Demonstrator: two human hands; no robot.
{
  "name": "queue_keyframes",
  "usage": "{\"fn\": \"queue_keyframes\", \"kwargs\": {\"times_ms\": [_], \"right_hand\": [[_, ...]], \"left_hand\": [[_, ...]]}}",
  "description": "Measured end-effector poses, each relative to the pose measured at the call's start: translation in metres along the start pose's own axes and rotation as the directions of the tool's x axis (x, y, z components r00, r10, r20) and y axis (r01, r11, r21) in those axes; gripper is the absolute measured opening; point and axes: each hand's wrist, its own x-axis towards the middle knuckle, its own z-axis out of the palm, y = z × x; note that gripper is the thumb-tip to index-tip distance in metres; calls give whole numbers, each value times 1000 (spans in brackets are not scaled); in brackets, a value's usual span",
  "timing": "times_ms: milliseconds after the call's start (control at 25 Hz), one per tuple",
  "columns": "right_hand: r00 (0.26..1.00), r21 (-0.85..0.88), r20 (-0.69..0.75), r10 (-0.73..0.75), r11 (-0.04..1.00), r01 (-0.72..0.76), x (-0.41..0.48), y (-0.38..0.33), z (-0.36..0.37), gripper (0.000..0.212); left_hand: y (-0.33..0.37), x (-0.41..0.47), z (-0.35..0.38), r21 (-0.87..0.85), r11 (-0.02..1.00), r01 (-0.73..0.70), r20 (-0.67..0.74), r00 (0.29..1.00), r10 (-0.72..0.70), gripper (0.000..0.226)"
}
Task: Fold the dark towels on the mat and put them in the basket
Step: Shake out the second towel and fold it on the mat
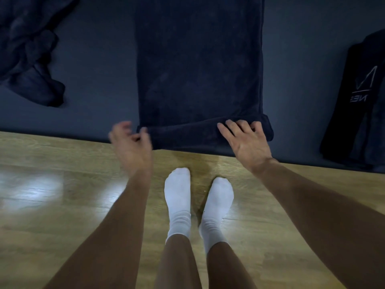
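I see the dark towel [198, 65] lying flat and long on the dark mat [98, 69], its near end doubled over at the mat's edge. My right hand [245, 140] rests on this doubled end with fingers spread. My left hand [131, 140] is blurred at the near left corner, fingers curled; I cannot tell if it grips. A crumpled towel pile [31, 59] lies far left, and a black fabric basket [358, 101] far right.

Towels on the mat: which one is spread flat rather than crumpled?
The middle towel, stretched flat up the mat, its near edge folded over where the right hand rests. The other towel, at far left, lies in a crumpled heap.
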Motion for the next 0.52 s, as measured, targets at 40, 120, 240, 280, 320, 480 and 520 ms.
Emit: {"fn": "queue_keyframes", "kwargs": {"times_ms": [40,120,240,280,320,480,520], "right_hand": [[1000,7,1,3,1000,-3,2,1,-3,66],[1000,27,20,12,1000,-13,2,-2,-5,54],[994,103,101,51,993,-61,2,-3,-4,48],[990,151,127,64,985,-83,4,-1,-5,47],[985,197,159,71,975,-102,7,3,-7,45],[949,326,310,60,931,-165,23,29,-18,24],[936,370,348,61,908,-197,29,36,-22,20]], "left_hand": [[0,-13,0,101,957,-271,138,957,256,32],[-10,-32,4,319,636,-702,533,688,492,49],[-31,-28,11,530,212,-821,736,569,366,79],[-29,-22,11,547,172,-819,738,569,363,81],[-27,-17,13,544,135,-828,744,550,378,81],[3,7,22,465,192,-864,767,501,400,61],[14,14,23,468,287,-836,783,543,304,53]]}}
